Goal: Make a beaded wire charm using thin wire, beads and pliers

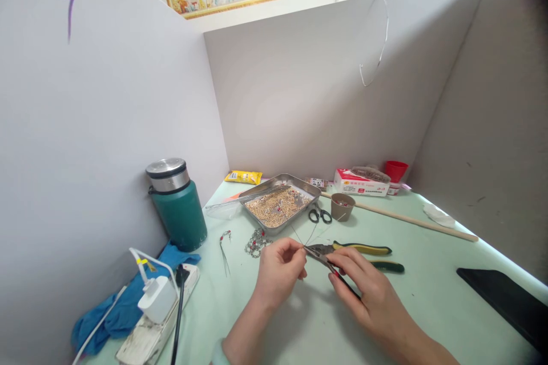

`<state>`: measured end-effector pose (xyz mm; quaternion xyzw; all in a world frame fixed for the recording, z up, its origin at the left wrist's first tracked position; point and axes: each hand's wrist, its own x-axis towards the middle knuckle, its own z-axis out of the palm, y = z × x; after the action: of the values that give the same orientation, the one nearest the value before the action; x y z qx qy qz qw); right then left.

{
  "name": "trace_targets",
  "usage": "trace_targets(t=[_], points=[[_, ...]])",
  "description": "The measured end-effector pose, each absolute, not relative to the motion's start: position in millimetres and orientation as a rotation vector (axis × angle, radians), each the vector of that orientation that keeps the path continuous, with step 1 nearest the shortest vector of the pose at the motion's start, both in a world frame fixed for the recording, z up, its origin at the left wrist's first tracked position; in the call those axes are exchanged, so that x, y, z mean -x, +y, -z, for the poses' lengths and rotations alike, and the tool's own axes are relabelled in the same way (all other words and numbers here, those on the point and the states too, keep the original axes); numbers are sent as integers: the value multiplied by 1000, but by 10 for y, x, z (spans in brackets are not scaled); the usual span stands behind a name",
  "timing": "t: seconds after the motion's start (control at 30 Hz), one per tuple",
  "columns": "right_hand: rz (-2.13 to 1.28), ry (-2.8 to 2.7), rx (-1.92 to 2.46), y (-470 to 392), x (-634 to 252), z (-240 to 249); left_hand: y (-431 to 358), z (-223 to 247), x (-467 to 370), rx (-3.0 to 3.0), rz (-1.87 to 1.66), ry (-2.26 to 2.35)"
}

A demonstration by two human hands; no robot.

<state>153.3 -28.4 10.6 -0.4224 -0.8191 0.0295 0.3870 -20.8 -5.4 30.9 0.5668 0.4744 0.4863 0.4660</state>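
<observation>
My left hand (280, 268) pinches a thin silver wire (295, 234) that runs up toward the metal tray (257, 194) of small gold beads. My right hand (363, 285) grips slim dark pliers (325, 262), whose jaws meet the wire at my left fingertips. Just behind my hands lie larger pliers (363, 249) with yellow and green handles, flat on the pale green tabletop (428, 296).
Small black scissors (319, 215), a brown cup (342, 207), a beaded piece (256, 241), a wooden stick (411, 219), a red-white box (359, 182) and a red cup (396, 170) sit behind. A green flask (177, 205), a blue cloth (124, 308) and a power strip (149, 331) stand left; a black pad (505, 302) lies right. White partitions enclose the desk.
</observation>
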Motion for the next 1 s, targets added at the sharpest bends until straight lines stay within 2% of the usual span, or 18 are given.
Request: trace_targets(t=[0.5, 0.73, 1.0], points=[[-31, -2145, 1058, -294, -1568, -106, -33, -254, 226, -1477, -1160, 1171], [-270, -2087, 1159, -326, -1501, -138, -1, -272, 240, -1294, -1146, 1102], [-315, -2079, 1107, -285, -1533, -120, -17, -289, 245, -1115, -1126, 933]])
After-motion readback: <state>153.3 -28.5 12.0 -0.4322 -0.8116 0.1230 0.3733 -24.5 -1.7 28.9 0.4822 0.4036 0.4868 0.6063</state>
